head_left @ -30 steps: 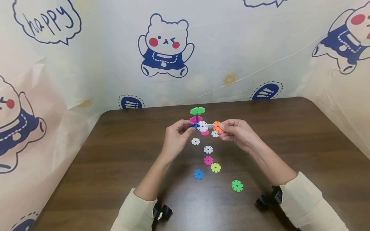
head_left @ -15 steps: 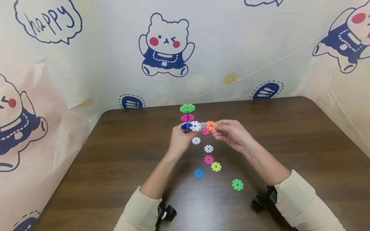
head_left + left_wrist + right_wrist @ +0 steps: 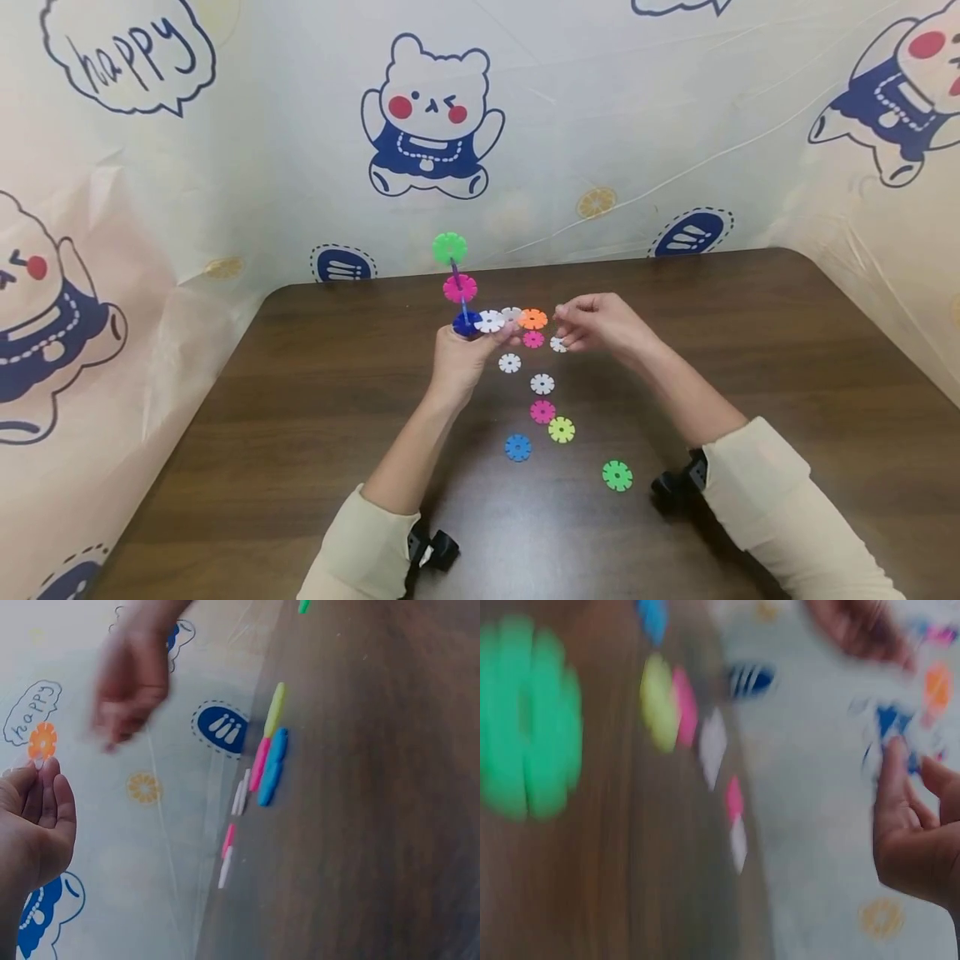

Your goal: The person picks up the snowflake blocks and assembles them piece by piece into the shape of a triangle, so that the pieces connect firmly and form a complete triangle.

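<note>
My left hand [image 3: 461,362] grips a chain of notched plastic snowflake discs, raised above the far part of the table. From a dark blue disc [image 3: 466,323], an arm rises to a pink disc [image 3: 460,288] and a green disc [image 3: 450,247]. The other arm runs rightward through two white discs [image 3: 490,322] to an orange disc [image 3: 533,318] at the end. Just right of the orange disc is my right hand [image 3: 603,327], with bent fingers and nothing between them. In the right wrist view, its thumb and fingers [image 3: 892,787] stand apart.
Loose discs lie on the brown table [image 3: 300,433]: a pink one [image 3: 533,339] beneath the chain, several white ones [image 3: 542,383], a yellow one [image 3: 562,430], a blue one [image 3: 518,447] and a green one [image 3: 617,476] nearer me. A printed curtain [image 3: 555,125] hangs behind the table.
The right hand has let go of the orange disc and drawn away from it. In the left hand, the chain has shifted left and tilted, its green end rising.
</note>
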Tool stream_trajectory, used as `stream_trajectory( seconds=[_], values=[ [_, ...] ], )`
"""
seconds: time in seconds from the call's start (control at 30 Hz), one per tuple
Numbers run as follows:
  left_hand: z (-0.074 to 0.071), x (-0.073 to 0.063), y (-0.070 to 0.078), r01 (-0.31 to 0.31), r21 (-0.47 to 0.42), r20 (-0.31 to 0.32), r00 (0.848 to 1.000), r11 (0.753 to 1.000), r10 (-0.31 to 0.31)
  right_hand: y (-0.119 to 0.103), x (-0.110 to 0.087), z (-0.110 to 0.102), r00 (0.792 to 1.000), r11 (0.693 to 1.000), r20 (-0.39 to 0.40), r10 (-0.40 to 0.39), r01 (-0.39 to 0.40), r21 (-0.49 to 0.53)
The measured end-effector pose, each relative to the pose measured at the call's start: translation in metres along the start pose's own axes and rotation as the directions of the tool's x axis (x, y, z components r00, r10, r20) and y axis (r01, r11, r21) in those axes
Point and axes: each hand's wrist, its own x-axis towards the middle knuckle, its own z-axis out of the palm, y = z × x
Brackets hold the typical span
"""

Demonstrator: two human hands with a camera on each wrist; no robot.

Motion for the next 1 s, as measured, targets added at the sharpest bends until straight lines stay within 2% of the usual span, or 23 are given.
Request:
stream_trajectory(
  seconds=[0.03,0.07,0.1,0.17,0.23,0.3,0.33,0.4,0.57,0.63,0.7,0.8,0.9,0.97,1.0],
  values=[
    [0.000,0.000,0.001,0.008,0.001,-0.005,1.000,1.000,-0.008,0.005,0.007,-0.006,1.000,0.990,-0.010,-0.002,0.000,-0.144],
    [-0.001,0.000,0.003,0.019,0.013,-0.012,1.000,1.000,-0.019,0.011,0.014,-0.011,1.000,0.960,-0.015,0.005,-0.009,-0.279],
    [0.003,-0.002,0.010,0.047,0.036,-0.031,0.998,0.998,-0.046,0.017,0.021,-0.015,1.000,0.916,-0.010,0.011,-0.014,-0.400],
    [0.003,-0.003,0.012,0.070,0.048,-0.039,0.997,0.996,-0.068,0.028,0.032,-0.021,1.000,0.812,0.009,0.022,-0.012,-0.583],
    [0.003,-0.003,0.012,0.077,0.057,-0.040,0.996,0.995,-0.075,0.036,0.042,-0.021,0.999,0.724,0.030,0.037,-0.006,-0.690],
    [0.003,-0.003,0.013,0.073,0.055,-0.036,0.997,0.996,-0.071,0.041,0.048,-0.019,0.998,0.672,0.048,0.042,0.008,-0.741],
    [0.003,-0.003,0.013,0.070,0.053,-0.034,0.997,0.996,-0.068,0.042,0.050,-0.018,0.998,0.653,0.047,0.043,0.008,-0.758],
    [0.003,-0.003,0.014,0.067,0.049,-0.033,0.997,0.997,-0.066,0.043,0.053,-0.014,0.998,0.635,0.039,0.050,-0.002,-0.773],
    [0.002,-0.001,0.017,0.052,0.057,-0.032,0.998,0.997,-0.050,0.040,0.055,-0.011,0.999,0.637,0.003,0.032,-0.018,-0.771],
    [0.002,0.000,0.018,0.040,0.067,-0.031,0.999,0.997,-0.038,0.037,0.053,-0.011,1.000,0.657,-0.009,-0.005,-0.003,-0.754],
    [0.001,0.001,0.019,0.027,0.075,-0.030,0.999,0.997,-0.025,0.033,0.048,-0.012,0.998,0.697,-0.015,-0.061,0.032,-0.716],
    [0.000,-0.001,0.019,0.032,0.100,-0.034,0.999,0.994,-0.029,0.026,0.032,-0.013,0.991,0.792,-0.029,-0.130,0.086,-0.604],
    [-0.001,-0.004,0.018,0.048,0.118,-0.046,0.998,0.992,-0.043,0.017,0.010,-0.011,0.979,0.871,-0.038,-0.200,0.160,-0.464],
    [-0.002,-0.005,0.018,0.049,0.118,-0.050,0.998,0.992,-0.043,0.010,-0.003,-0.009,0.969,0.914,-0.061,-0.241,0.206,-0.349],
    [-0.002,-0.005,0.018,0.041,0.118,-0.050,0.998,0.992,-0.035,0.006,-0.009,-0.008,0.961,0.925,-0.075,-0.266,0.233,-0.300]
  ],
)
